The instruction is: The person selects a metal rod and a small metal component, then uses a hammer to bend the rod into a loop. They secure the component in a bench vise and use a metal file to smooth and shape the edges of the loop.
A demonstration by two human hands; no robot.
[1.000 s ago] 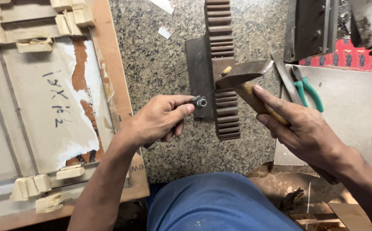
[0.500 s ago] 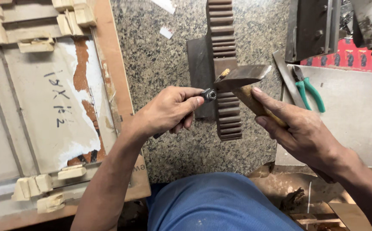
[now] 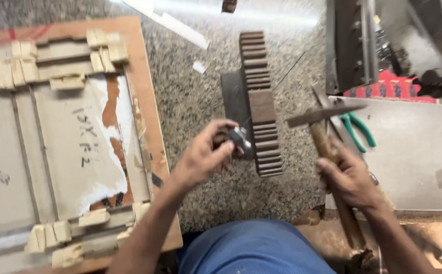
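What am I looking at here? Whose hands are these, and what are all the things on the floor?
The camera sits on a person's head and looks down, so you see that person's own two arms and their blue-clothed lap at the bottom.

The left hand pinches a small shiny metal piece right against a long brown block with ridges like teeth. That block lies on a speckled stone surface.

The right hand grips the wooden handle of a hammer, whose metal head is lifted to the right of the ridged block. The picture is a bit blurry there.

To the left lies a flat wooden board with little pale wood blocks stuck around its edges. To the right is a grey plate, and on it pliers with green handles.
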